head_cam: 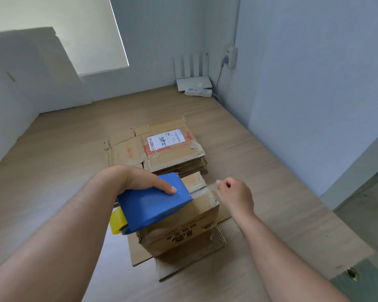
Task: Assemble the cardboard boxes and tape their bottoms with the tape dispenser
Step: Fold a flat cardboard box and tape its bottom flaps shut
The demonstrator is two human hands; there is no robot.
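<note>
A small cardboard box [183, 232] stands on the wooden floor with its closed flaps facing up. My left hand [140, 179] grips a blue tape dispenser [153, 205] with a yellow tape roll [116, 223], holding it over the box's top seam. My right hand [236, 195] is just right of the box and pinches the free end of the clear tape [212, 186], which stretches from the dispenser across the seam.
A stack of flattened cardboard boxes [162, 149] with a shipping label lies just behind the small box. A white router [193, 82] and power strip [198, 92] sit in the far corner. A white board [37, 68] leans against the left wall.
</note>
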